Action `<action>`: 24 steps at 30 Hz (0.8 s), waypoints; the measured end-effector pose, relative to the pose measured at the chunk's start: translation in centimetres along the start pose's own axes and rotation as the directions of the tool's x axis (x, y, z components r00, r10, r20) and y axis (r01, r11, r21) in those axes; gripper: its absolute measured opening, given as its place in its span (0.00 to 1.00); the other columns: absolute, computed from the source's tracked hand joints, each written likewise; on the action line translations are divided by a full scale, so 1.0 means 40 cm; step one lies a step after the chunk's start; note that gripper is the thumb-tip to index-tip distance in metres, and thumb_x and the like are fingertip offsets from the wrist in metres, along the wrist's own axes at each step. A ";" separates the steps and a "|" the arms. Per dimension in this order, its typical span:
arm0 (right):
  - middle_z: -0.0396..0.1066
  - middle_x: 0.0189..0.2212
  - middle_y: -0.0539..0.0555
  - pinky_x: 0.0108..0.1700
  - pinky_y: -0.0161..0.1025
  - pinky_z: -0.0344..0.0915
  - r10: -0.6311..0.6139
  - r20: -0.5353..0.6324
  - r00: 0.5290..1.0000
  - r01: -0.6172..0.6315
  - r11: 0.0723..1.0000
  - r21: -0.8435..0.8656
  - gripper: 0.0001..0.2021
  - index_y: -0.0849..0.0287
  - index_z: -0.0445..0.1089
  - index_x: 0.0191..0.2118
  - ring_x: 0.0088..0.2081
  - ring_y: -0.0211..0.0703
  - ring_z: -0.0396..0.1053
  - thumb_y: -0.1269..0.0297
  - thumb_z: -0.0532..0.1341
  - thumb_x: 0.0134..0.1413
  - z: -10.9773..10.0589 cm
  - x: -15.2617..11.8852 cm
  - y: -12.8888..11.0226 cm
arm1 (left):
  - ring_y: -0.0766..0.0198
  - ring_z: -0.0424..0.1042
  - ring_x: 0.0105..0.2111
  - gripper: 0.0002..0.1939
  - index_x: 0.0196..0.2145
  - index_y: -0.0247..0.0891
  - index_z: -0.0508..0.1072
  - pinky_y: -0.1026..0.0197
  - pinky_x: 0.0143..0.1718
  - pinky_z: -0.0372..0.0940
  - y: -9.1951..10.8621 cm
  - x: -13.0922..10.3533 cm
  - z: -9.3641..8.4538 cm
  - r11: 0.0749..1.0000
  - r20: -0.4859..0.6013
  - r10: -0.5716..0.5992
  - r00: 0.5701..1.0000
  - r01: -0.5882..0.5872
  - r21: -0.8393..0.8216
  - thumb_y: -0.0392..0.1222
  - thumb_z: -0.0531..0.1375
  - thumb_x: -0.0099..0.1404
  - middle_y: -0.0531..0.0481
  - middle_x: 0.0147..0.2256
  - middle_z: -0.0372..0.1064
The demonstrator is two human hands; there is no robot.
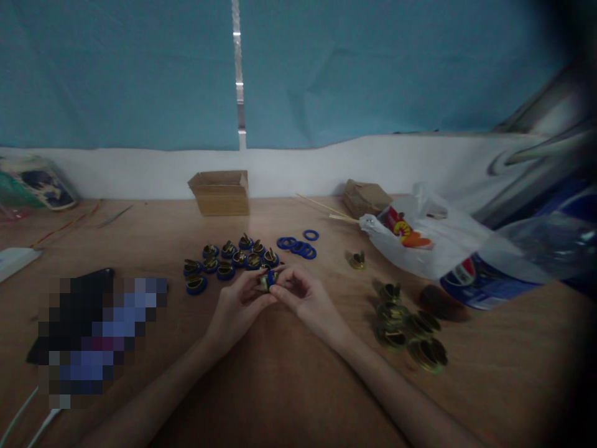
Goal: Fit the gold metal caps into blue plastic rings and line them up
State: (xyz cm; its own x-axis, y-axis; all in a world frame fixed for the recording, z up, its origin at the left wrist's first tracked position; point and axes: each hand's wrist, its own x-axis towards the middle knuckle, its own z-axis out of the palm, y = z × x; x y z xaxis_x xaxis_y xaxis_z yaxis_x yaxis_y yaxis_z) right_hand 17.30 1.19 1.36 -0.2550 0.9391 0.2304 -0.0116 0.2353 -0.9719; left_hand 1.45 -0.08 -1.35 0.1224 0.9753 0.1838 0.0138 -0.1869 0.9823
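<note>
My left hand (242,302) and my right hand (310,298) meet over the middle of the table, fingertips pinched on one small brass-coloured part with a blue ring (271,278) at its right side. Fingers hide much of it, so how the ring sits is unclear. Just behind my left hand, several brass-coloured parts with raised flaps (226,269) stand on blue bases. Loose blue rings (298,246) lie beyond my right hand. To the right are several brass-coloured parts without blue rings (392,314), and a single one (357,260) sits farther back.
An open cardboard box (222,194) stands near the wall. At right are a white plastic bag (438,242), a brown package (366,198) and a lying Pepsi bottle (489,280). On the left lie a dark object (77,298), a blurred-out item (109,336) and white cables (21,414).
</note>
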 end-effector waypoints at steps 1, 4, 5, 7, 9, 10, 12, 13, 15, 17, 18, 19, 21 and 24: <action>0.67 0.37 0.52 0.43 0.41 0.65 -0.008 -0.007 1.000 0.007 1.000 -0.013 0.09 0.57 0.63 0.26 0.39 0.42 0.68 0.63 0.64 0.48 0.000 0.000 0.005 | 0.55 0.74 0.44 0.23 0.49 0.39 0.68 0.50 0.48 0.69 0.001 0.001 0.001 1.000 0.001 0.004 1.000 -0.004 -0.011 0.41 0.65 0.56 0.46 0.44 0.73; 0.68 0.36 0.52 0.40 0.40 0.67 -0.031 -0.017 0.999 0.030 0.996 -0.080 0.08 0.56 0.61 0.29 0.37 0.41 0.69 0.64 0.63 0.50 -0.001 -0.005 0.014 | 0.54 0.72 0.47 0.23 0.50 0.39 0.68 0.49 0.51 0.67 0.017 0.005 0.001 0.997 0.045 0.005 0.999 -0.002 -0.079 0.41 0.65 0.56 0.45 0.47 0.72; 0.69 0.36 0.51 0.40 0.40 0.67 -0.047 -0.021 0.999 0.044 0.992 -0.121 0.08 0.56 0.61 0.31 0.37 0.41 0.69 0.65 0.63 0.50 -0.001 -0.008 0.015 | 0.54 0.72 0.48 0.22 0.50 0.39 0.69 0.49 0.51 0.66 0.025 0.005 0.000 0.993 0.075 -0.002 0.997 0.010 -0.113 0.41 0.64 0.57 0.44 0.48 0.71; 0.70 0.37 0.52 0.42 0.41 0.68 -0.096 -0.026 0.995 0.088 0.968 -0.233 0.07 0.55 0.61 0.34 0.38 0.42 0.70 0.67 0.62 0.51 -0.001 -0.016 0.013 | 0.53 0.69 0.51 0.21 0.51 0.40 0.69 0.49 0.53 0.65 0.040 0.005 -0.002 0.982 0.149 -0.043 0.988 0.069 -0.175 0.43 0.61 0.60 0.43 0.53 0.68; 0.70 0.40 0.53 0.45 0.43 0.67 -0.168 0.015 0.986 0.163 0.921 -0.354 0.09 0.54 0.62 0.40 0.42 0.44 0.70 0.68 0.61 0.53 0.001 -0.023 0.007 | 0.53 0.66 0.54 0.20 0.53 0.42 0.68 0.50 0.54 0.63 0.048 0.002 -0.004 0.963 0.178 -0.114 0.977 0.153 -0.221 0.45 0.58 0.63 0.44 0.56 0.65; 0.70 0.42 0.53 0.47 0.44 0.66 -0.199 0.050 0.979 0.202 0.895 -0.398 0.11 0.53 0.62 0.43 0.44 0.44 0.69 0.69 0.61 0.53 0.003 -0.027 0.003 | 0.53 0.64 0.55 0.20 0.53 0.43 0.68 0.51 0.55 0.62 0.048 0.000 -0.006 0.950 0.185 -0.147 0.972 0.190 -0.246 0.46 0.57 0.64 0.45 0.57 0.64; 0.69 0.46 0.54 0.49 0.45 0.66 -0.234 0.119 0.965 0.262 0.859 -0.439 0.16 0.52 0.60 0.50 0.47 0.45 0.69 0.70 0.59 0.55 0.007 -0.032 -0.006 | 0.54 0.63 0.57 0.19 0.54 0.44 0.67 0.53 0.56 0.60 0.044 -0.003 -0.010 0.911 0.212 -0.201 0.956 0.262 -0.319 0.45 0.57 0.65 0.46 0.57 0.63; 0.69 0.48 0.55 0.50 0.45 0.66 -0.239 0.140 0.961 0.276 0.853 -0.442 0.18 0.52 0.59 0.52 0.49 0.45 0.68 0.70 0.58 0.56 0.008 -0.034 -0.011 | 0.54 0.62 0.57 0.19 0.54 0.44 0.67 0.53 0.56 0.60 0.040 -0.003 -0.012 0.883 0.230 -0.220 0.948 0.294 -0.367 0.44 0.57 0.65 0.46 0.57 0.63; 0.68 0.50 0.55 0.51 0.45 0.65 -0.234 0.144 0.962 0.274 0.859 -0.433 0.20 0.52 0.57 0.53 0.50 0.45 0.68 0.70 0.59 0.56 0.010 -0.035 -0.020 | 0.55 0.63 0.57 0.19 0.54 0.43 0.67 0.55 0.56 0.60 0.036 -0.002 -0.015 0.815 0.265 -0.243 0.933 0.345 -0.465 0.41 0.57 0.65 0.45 0.56 0.64; 0.67 0.50 0.56 0.50 0.45 0.66 -0.226 0.115 0.967 0.254 0.872 -0.418 0.21 0.52 0.56 0.53 0.50 0.45 0.68 0.68 0.60 0.55 0.008 -0.034 -0.029 | 0.55 0.64 0.56 0.19 0.53 0.43 0.68 0.55 0.55 0.61 0.039 0.001 -0.016 0.760 0.292 -0.246 0.924 0.371 -0.534 0.39 0.58 0.64 0.45 0.55 0.65; 0.67 0.50 0.56 0.49 0.45 0.66 -0.224 0.099 0.970 0.245 0.880 -0.407 0.20 0.53 0.57 0.52 0.49 0.45 0.68 0.68 0.60 0.54 0.006 -0.033 -0.032 | 0.55 0.65 0.55 0.18 0.53 0.42 0.68 0.54 0.55 0.61 0.042 0.003 -0.015 0.738 0.302 -0.244 0.922 0.378 -0.558 0.38 0.58 0.64 0.45 0.55 0.66; 0.67 0.49 0.56 0.49 0.44 0.66 -0.225 0.083 0.971 0.240 0.888 -0.392 0.20 0.53 0.57 0.52 0.48 0.45 0.68 0.69 0.60 0.54 0.003 -0.032 -0.036 | 0.55 0.66 0.54 0.18 0.52 0.40 0.68 0.53 0.56 0.60 0.047 0.004 -0.014 0.718 0.315 -0.243 0.918 0.388 -0.577 0.38 0.57 0.64 0.44 0.55 0.66; 0.67 0.47 0.56 0.49 0.44 0.66 -0.230 0.051 0.972 0.233 0.906 -0.354 0.18 0.54 0.58 0.51 0.48 0.45 0.67 0.71 0.58 0.54 -0.007 -0.027 -0.043 | 0.54 0.67 0.54 0.17 0.52 0.37 0.68 0.51 0.57 0.58 0.055 0.006 -0.010 0.681 0.334 -0.247 0.910 0.408 -0.608 0.37 0.57 0.64 0.41 0.53 0.67; 0.67 0.43 0.55 0.49 0.45 0.65 -0.220 -0.011 0.975 0.204 0.921 -0.332 0.12 0.56 0.62 0.45 0.47 0.45 0.66 0.73 0.55 0.54 -0.024 -0.016 -0.048 | 0.53 0.67 0.54 0.17 0.51 0.35 0.68 0.47 0.58 0.56 0.057 0.007 -0.004 0.647 0.345 -0.260 0.902 0.427 -0.631 0.38 0.58 0.64 0.40 0.52 0.69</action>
State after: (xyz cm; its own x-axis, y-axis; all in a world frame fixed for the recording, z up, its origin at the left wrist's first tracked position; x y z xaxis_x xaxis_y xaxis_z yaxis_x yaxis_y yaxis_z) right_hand 18.41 0.37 3.13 -0.2351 0.8671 0.4392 0.2581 0.4914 -0.8318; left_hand 1.34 -0.21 0.96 0.4488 0.8878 -0.1017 -0.5650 0.3701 0.7374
